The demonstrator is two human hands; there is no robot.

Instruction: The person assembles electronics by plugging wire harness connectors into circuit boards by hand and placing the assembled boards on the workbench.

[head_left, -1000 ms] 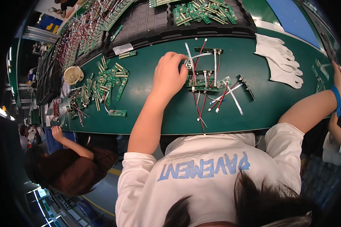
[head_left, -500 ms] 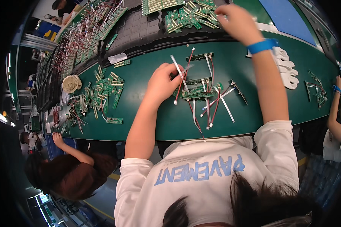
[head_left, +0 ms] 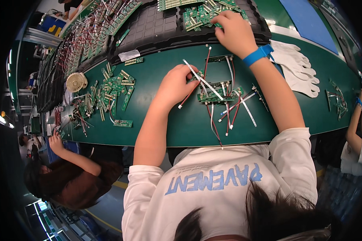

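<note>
**Desk:** What fills the frame, biggest first?

**Operator:** From my remote seat I see a long green work table (head_left: 165,120), smooth and matte, bending with the lens. Along its far edge sits a black moulded tray (head_left: 157,28), ribbed into square pockets and cut off by the top of the frame. Much of the lower frame is blocked by the wearer's own white shirt and dark hair.

**Desk:** And the hands?

**Operator:** The left hand (head_left: 175,86) is closed on a small green circuit board with a red wire and flat white ribbon (head_left: 197,78), held just above the table beside a cluster of wired boards (head_left: 223,96). Fingers hide most of that board. The right hand (head_left: 233,30), with a blue wristband (head_left: 258,55), reaches into a heap of loose green boards (head_left: 203,16) on the tray; its fingertips are buried there, so I cannot tell whether it grips anything.

**Desk:** Anything else?

**Operator:** Soft white fabric gloves (head_left: 297,68) lie at right, more scattered boards (head_left: 108,94) at left beside a round cream slatted disc (head_left: 76,81), too small to identify.
</note>
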